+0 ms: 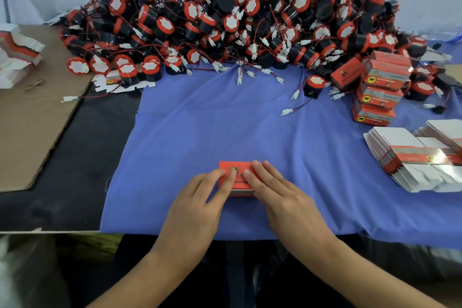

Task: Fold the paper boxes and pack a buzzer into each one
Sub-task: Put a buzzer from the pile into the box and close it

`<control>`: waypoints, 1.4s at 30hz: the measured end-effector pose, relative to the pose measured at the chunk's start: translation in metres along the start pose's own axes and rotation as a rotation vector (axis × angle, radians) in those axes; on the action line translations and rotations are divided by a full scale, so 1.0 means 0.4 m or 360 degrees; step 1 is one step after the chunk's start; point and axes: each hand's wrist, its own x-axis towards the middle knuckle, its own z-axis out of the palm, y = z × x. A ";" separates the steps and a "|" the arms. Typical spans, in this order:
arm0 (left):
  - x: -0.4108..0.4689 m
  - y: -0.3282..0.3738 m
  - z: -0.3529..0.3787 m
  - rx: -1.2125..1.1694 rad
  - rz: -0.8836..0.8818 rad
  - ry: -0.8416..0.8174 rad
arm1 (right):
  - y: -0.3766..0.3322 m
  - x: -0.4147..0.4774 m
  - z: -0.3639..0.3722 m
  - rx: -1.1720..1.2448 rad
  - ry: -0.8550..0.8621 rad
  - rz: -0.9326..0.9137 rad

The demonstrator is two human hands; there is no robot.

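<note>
A red paper box (237,167) lies on the blue cloth (225,120) near the table's front edge. My left hand (200,197) rests on its left part with fingers straight. My right hand (277,192) lies flat on its right part, fingers extended over the top. Both hands press the box down; its near side is partly hidden under them. A huge heap of black-and-red buzzers (237,12) with red wires and white plugs fills the back of the table. One loose buzzer (315,86) sits apart in front of the heap.
Several folded red boxes (380,90) are stacked at the right. Flat unfolded box blanks (415,157) lie in a pile at the right edge, and more blanks (15,55) at the far left. A brown cardboard sheet (32,117) covers the left side.
</note>
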 end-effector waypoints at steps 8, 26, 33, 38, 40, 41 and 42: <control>-0.002 0.036 -0.017 0.0074 -0.0065 -0.0294 | -0.045 0.001 -0.032 -0.0258 -0.0364 0.0016; 0.197 0.178 0.052 -0.1882 -0.1085 0.0113 | 0.051 0.011 -0.105 0.0876 0.0478 0.1308; 0.439 0.296 0.127 -0.1946 -0.0763 -0.0129 | 0.262 0.074 -0.238 0.0331 0.0372 0.1130; 0.579 0.340 0.218 -0.1957 -0.0759 -0.0355 | 0.397 0.142 -0.248 -0.0325 -0.0132 0.1382; 0.621 0.337 0.261 -0.1922 -0.0828 -0.0376 | 0.415 0.172 -0.231 -0.0409 -0.0278 0.1383; 0.641 0.332 0.281 -0.1916 -0.0857 -0.0373 | 0.424 0.188 -0.220 -0.0460 -0.0291 0.1363; 0.659 0.327 0.298 -0.1920 -0.0881 -0.0369 | 0.434 0.204 -0.208 -0.0501 -0.0268 0.1342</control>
